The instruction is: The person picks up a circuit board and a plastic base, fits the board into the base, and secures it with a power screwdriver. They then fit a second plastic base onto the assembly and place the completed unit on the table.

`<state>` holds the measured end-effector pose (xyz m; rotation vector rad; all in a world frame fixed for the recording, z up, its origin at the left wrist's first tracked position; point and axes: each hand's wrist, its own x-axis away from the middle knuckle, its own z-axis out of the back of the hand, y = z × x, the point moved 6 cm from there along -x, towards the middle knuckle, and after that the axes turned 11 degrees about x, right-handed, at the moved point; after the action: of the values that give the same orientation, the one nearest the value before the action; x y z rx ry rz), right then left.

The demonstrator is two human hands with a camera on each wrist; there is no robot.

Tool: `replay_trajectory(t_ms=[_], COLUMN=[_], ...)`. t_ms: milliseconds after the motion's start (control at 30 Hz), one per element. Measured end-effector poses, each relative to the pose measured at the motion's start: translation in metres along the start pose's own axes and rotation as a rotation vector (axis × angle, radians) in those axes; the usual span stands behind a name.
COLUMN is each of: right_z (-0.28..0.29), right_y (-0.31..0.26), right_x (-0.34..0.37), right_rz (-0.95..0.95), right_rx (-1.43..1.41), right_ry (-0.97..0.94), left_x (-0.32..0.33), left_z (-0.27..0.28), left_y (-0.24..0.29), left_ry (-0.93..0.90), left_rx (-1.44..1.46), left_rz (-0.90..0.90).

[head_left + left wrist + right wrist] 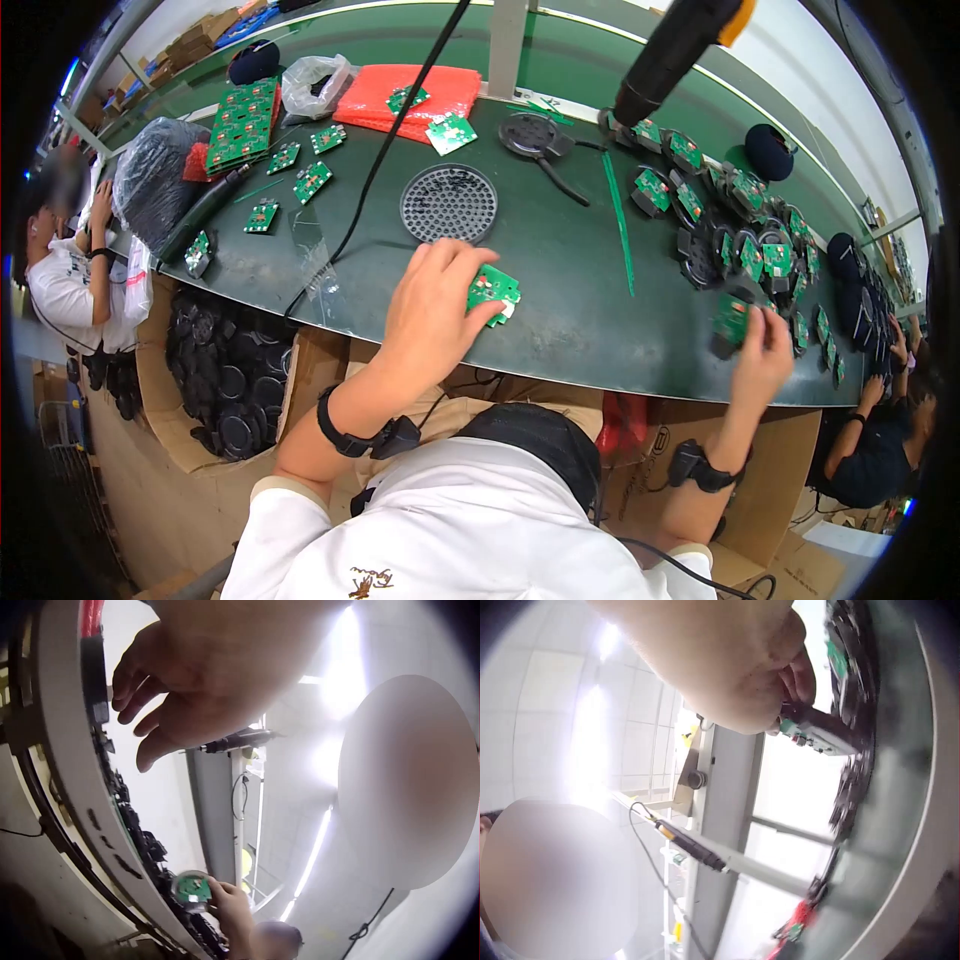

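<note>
My left hand hovers over the front of the green table, its fingers loosely bent. A green circuit board shows just beside its thumb and fingers in the head view. In the left wrist view, nothing appears between the fingers of the left hand. Over at the right, my right hand pinches the edge of a round black housing with a green circuit board on it, blurred in the head view. The left wrist view shows that housing with its board side visible.
Many black housings with boards crowd the table's right. A perforated round black part lies mid-table, with loose boards to the left. An electric screwdriver hangs overhead; a black cable crosses the left. Other people sit at both sides.
</note>
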<state>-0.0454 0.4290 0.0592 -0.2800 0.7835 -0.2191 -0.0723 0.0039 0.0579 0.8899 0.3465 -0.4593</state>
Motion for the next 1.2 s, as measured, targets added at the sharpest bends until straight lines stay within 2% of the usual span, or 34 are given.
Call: replay_trajectory(t_ms=[67, 133, 200, 233, 267, 333, 367, 400, 467, 533, 567, 600, 667, 700, 733, 767, 833, 900, 1000, 1067, 1133, 1167, 1200], right_z=[0.015, 0.007, -0.010, -0.013, -0.011, -0.023, -0.024, -0.022, 0.005, -0.002, -0.014, -0.043, -0.073, -0.091, -0.109, -0.123, -0.141, -0.143, -0.153, -0.171, -0.182, -0.189, -0.197], right_y=[-0.001, 0.010, 0.052, 0.064, 0.070, 0.103, 0.118, 0.108, 0.042, -0.028, -0.068, -0.091, -0.180, -0.215, -0.241, -0.255, -0.283, -0.286, -0.284, -0.274, -0.281, -0.286, -0.288], right_x=[-0.001, 0.007, 0.013, 0.014, 0.009, 0.010, 0.006, -0.001, -0.012, -0.018, -0.017, -0.010, -0.003, 0.001, 0.007, 0.005, 0.016, 0.015, 0.009, -0.018, -0.047, -0.052, -0.059], right_rz=[0.046, 0.078, -0.261, -0.417, -0.410, -0.570, -0.405, -0.394, 0.050, 0.021, 0.064, -0.020, 0.306, 0.456, 0.606, 0.607, 0.857, 0.858, 0.833, 0.791, 0.646, 0.692, 0.699], right_rx=[0.177, 0.192, -0.158, -0.294, -0.286, -0.212, 0.011, 0.008, 0.502, 0.144, -0.022, -0.316, -0.405, -0.472, -0.536, -0.545, -0.452, -0.427, -0.419, -0.309, -0.069, 0.147, 0.144], right_ry=[-0.015, -0.053, -0.107, -0.196, -0.187, -0.372, -0.316, -0.312, 0.006, -0.085, -0.182, -0.341, -0.559, -0.544, -0.526, -0.525, -0.629, -0.647, -0.714, -0.304, -0.166, 0.029, 0.033], left_x=[0.012, 0.015, 0.012, 0.013, 0.013, 0.012, 0.011, 0.011, 0.011, 0.009, 0.008, 0.009, 0.010, 0.011, 0.012, 0.015, 0.020, 0.026, 0.032, 0.034, 0.035, 0.036, 0.037], left_z=[0.000, -0.004, -0.008, -0.009, -0.009, -0.009, -0.008, -0.007, -0.006, -0.009, -0.010, -0.011, -0.012, -0.012, -0.008, -0.005, 0.003, 0.016, 0.022, 0.019, 0.017, 0.016, 0.015], left_y=[-0.017, -0.018, -0.015, -0.015, -0.016, -0.017, -0.017, -0.017, -0.019, -0.017, -0.017, -0.019, -0.018, -0.018, -0.018, -0.017, -0.016, -0.017, -0.020, -0.024, -0.026, -0.027, -0.027], left_ry=[-0.043, -0.041, -0.036, -0.038, -0.032, -0.048, -0.037, -0.060, -0.080, -0.104, -0.108, -0.104, -0.093, -0.089, -0.088, -0.105, -0.120, -0.074, -0.075, -0.061, -0.054, -0.056, -0.058], left_rx=[-0.087, -0.103, -0.102, -0.094, -0.084, -0.058, -0.054, -0.041, -0.038, 0.023, 0.042, 0.024, 0.054, 0.053, 0.044, 0.075, 0.100, 0.192, 0.182, 0.154, 0.123, 0.123, 0.124], left_rz=[0.195, 0.186, 0.168, 0.145, 0.139, 0.127, 0.122, 0.119, 0.128, 0.088, 0.083, 0.090, 0.069, 0.060, 0.062, 0.083, 0.110, 0.118, 0.112, 0.107, 0.095, 0.096, 0.099])
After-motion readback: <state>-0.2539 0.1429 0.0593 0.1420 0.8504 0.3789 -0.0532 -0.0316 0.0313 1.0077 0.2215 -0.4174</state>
